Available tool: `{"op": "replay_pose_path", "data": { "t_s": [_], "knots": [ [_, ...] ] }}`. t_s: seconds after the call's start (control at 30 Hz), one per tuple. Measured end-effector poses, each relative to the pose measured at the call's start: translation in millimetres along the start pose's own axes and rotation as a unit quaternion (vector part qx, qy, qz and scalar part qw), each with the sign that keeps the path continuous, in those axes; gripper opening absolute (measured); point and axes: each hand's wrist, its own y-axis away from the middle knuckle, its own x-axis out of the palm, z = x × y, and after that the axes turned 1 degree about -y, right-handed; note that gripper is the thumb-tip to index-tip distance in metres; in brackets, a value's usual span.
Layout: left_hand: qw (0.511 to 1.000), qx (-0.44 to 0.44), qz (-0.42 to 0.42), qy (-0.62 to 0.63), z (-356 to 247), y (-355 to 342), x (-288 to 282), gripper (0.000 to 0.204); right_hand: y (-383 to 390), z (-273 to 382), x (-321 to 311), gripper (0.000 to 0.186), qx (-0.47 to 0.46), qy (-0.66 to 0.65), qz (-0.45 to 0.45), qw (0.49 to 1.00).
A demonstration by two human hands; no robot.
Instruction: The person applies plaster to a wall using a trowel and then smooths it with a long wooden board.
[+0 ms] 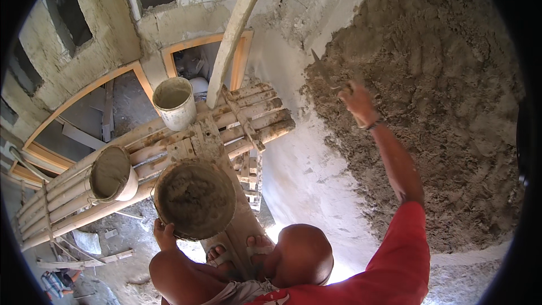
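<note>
My right hand is raised to the wall and grips a trowel, whose blade lies against a wide patch of rough wet plaster. The arm wears a red sleeve. My left hand holds the lower rim of a round pan full of grey mortar, kept at about waist height over the scaffold. Two sandalled feet stand on a plank just below the pan.
A bamboo-pole scaffold platform runs from lower left to centre. On it stand a white bucket and a second mortar-filled pan. A curved pole rises past orange-framed openings. The rubble-strewn floor lies far below.
</note>
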Motion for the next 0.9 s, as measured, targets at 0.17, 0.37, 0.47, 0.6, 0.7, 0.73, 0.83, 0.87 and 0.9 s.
{"op": "replay_pose_path", "data": {
  "t_s": [0.17,0.37,0.47,0.6,0.7,0.73,0.83,0.87,0.9],
  "knots": [
    [1.000,-0.018,0.013,0.015,5,-7,5,0.036,-109,-60,84,0.056,-0.044,-0.052,-0.119,0.991],
    [0.999,-0.016,0.002,0.027,5,-5,-8,0.038,-126,-70,71,0.058,-0.013,-0.066,-0.200,0.977],
    [1.000,-0.003,0.011,0.016,11,-8,-13,0.035,-84,-60,31,0.056,0.045,-0.073,-0.191,0.978],
    [0.999,-0.006,0.017,0.035,11,-5,3,0.031,-58,-86,-27,0.058,-0.008,0.060,-0.231,0.971],
    [0.999,-0.014,0.014,0.033,9,-9,4,0.031,-26,-60,-80,0.053,-0.025,0.120,-0.222,0.967],
    [1.000,-0.001,0.009,0.026,17,-14,-14,0.032,-8,-35,-91,0.052,-0.013,0.116,-0.184,0.976],
    [1.000,0.002,0.014,0.024,20,-15,-10,0.034,14,-28,-130,0.049,-0.042,0.229,-0.192,0.953],
    [0.999,-0.005,0.020,0.025,22,-14,-1,0.034,22,-33,-146,0.048,-0.059,0.286,-0.212,0.932],
    [1.000,-0.003,0.016,0.016,21,-15,-1,0.034,31,-22,-151,0.047,-0.069,0.299,-0.214,0.927]
  ]
}}
